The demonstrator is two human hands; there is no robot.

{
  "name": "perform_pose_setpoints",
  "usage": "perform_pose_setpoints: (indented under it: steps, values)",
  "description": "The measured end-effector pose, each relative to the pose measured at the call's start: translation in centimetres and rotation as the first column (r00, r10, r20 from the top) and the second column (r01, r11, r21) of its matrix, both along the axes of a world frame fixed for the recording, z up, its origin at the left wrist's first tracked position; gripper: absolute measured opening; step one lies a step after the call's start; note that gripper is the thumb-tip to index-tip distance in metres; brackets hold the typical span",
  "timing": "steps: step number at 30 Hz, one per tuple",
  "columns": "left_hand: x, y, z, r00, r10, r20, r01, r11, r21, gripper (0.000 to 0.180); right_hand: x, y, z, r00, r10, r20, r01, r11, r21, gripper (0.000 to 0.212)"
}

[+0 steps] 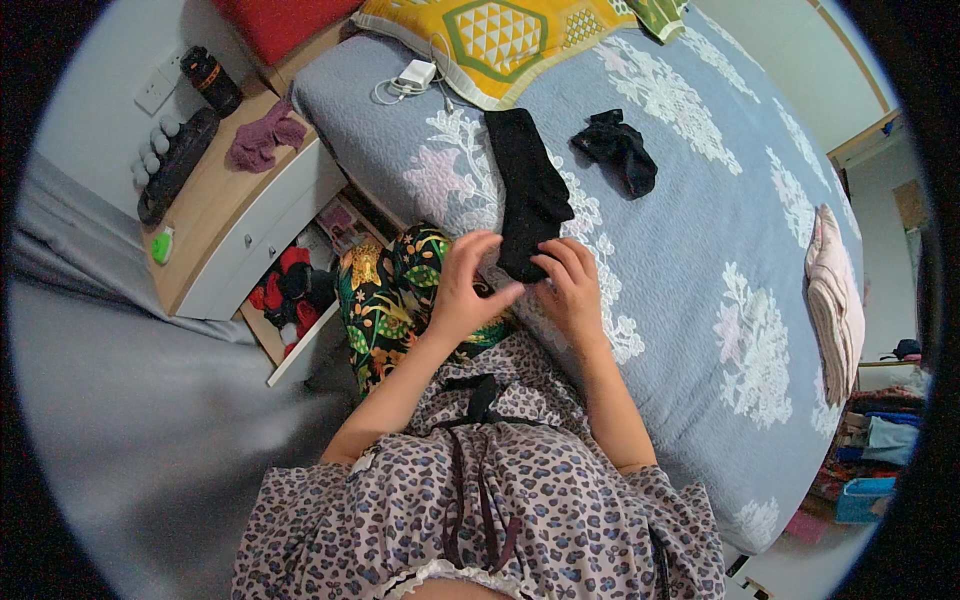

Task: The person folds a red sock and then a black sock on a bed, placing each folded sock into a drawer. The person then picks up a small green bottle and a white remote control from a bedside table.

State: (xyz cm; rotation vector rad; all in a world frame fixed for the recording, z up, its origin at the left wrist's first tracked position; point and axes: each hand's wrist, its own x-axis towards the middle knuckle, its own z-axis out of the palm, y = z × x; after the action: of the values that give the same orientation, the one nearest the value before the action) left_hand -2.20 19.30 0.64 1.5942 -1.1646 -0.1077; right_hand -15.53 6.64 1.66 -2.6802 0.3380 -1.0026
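Observation:
A black sock (pixel 524 190) lies stretched out flat on the bed, its nearer end between my two hands. My left hand (pixel 468 290) is open beside the sock's left edge, with thumb and fingers spread wide apart. On the sock's lower right edge rest the fingertips of my right hand (pixel 572 295); the fingers are apart and do not close around the fabric. Farther off to the right, a second black sock (pixel 618 152) sits crumpled on the bedspread.
The bed has a blue-grey bedspread (pixel 680 270) with white floral patches, a yellow pillow (pixel 495 40) and a white charger (pixel 417 74) with cable. At left, a nightstand (pixel 225 200) holds a purple knitted item (pixel 265 138); its lower drawer (pixel 290 300) is pulled out. Folded pink fabric (pixel 832 310) lies right.

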Motion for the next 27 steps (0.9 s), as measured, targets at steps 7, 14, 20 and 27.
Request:
perform_pose_setpoints:
  steps: [7,14,20,27]
  values:
    - [-1.4,-0.8,-1.5,0.896,-0.211,0.390,0.180,0.977,0.115,0.034,-2.8,-0.4,-0.6,0.980,0.157,-0.124,-0.134,0.975,0.180,0.032]
    - [-1.9,-2.3,-2.6,0.976,-0.087,0.198,0.059,0.988,0.142,0.023,-2.1,-0.6,-1.7,0.996,0.000,-0.093,0.038,0.909,0.416,0.024]
    - [-2.2,-3.0,-2.0,0.983,0.043,0.178,-0.065,0.990,0.124,0.019,-0.2,-0.2,-1.5,0.986,-0.164,0.020,0.127,0.832,0.539,0.020]
    - [-1.4,-1.9,-1.8,0.846,-0.116,0.520,0.089,0.993,0.077,0.027,-0.8,-0.7,-2.1,0.990,-0.135,0.037,0.102,0.877,0.470,0.017]
